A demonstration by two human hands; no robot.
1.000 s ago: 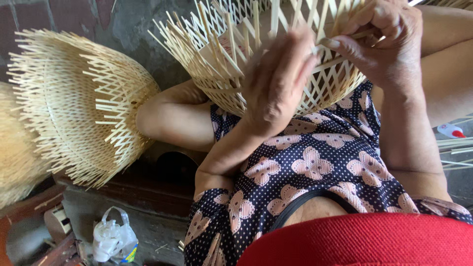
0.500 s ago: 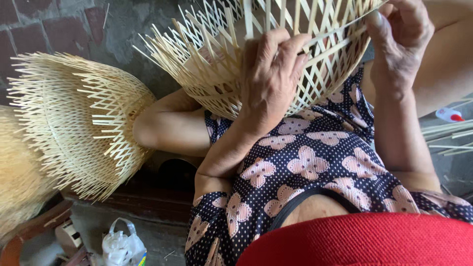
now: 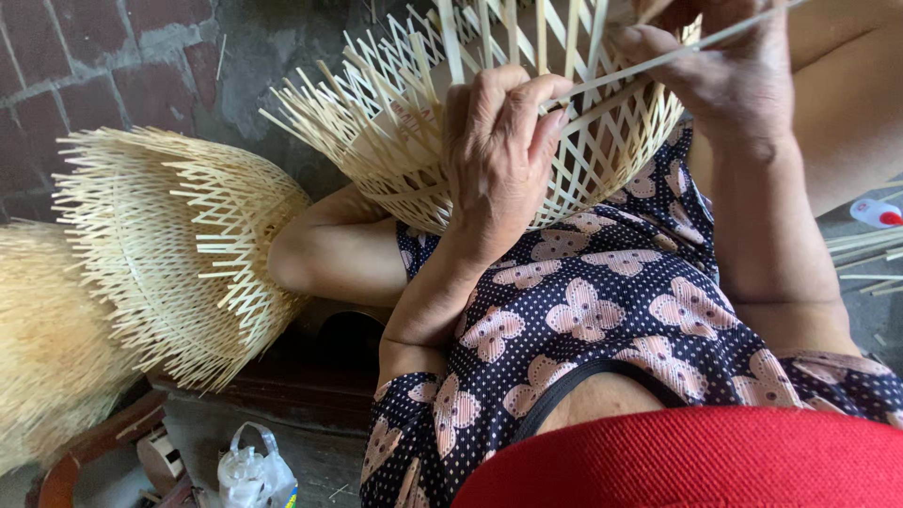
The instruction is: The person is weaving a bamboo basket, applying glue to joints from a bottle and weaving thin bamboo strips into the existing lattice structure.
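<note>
A half-woven bamboo basket [image 3: 376,132] with an open lattice and loose strip ends rests on my lap at the top of the head view. My left hand [image 3: 499,160] lies over its side, fingers curled and pinching the lattice strips. My right hand [image 3: 724,71] is at the upper right, gripping a long thin bamboo strip [image 3: 658,58] that runs across the weave toward my left fingers. I wear a dark dotted dress with pink flowers [image 3: 583,320].
A stack of unfinished bamboo baskets [image 3: 179,254] lies on its side to the left, against a brick wall [image 3: 85,66]. A small plastic bag [image 3: 249,470] sits on the floor below. Loose bamboo strips [image 3: 865,254] lie at the right edge.
My left hand has shifted from flat on the basket to pinching the weave. My right hand has moved up and pulled the strip across. The view has drifted slightly.
</note>
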